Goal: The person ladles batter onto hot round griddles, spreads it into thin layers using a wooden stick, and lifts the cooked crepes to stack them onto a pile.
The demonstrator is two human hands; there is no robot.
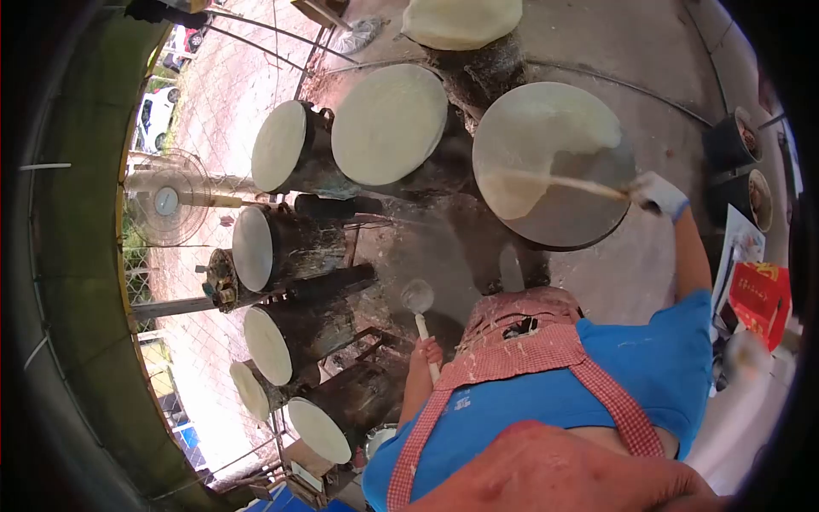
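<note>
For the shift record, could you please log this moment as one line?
right hand: gloved, holds spreader stick across batter on griddle | left hand: holds ladle | batter: part-spread

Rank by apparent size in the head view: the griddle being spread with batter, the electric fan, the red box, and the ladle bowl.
1. Round dark griddle half-coated with pale batter.
2. Pale round electric fan, though it stands farther off, so true size is unsure.
3. Red printed box, partly cut by the frame edge.
4. Small metal ladle bowl.
</note>
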